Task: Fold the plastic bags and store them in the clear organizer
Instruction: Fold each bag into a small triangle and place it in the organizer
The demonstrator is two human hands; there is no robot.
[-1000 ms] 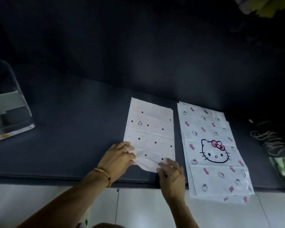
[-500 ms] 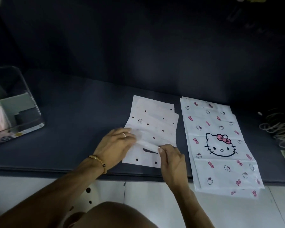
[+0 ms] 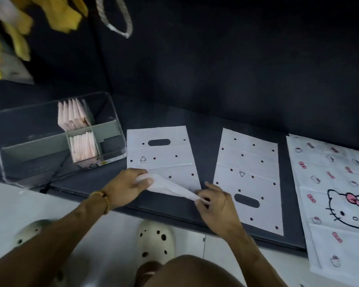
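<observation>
Left grip (image 3: 129,186) and right grip (image 3: 217,204) meet on the nearest bag (image 3: 164,158); organizer (image 3: 56,137) behind-left, 2 bag stacks (image 3: 249,172) right.

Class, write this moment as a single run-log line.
step: first fold | left hand: holds dotted bag corner | right hand: pinches folded edge | clear organizer: holds folded bags
</observation>
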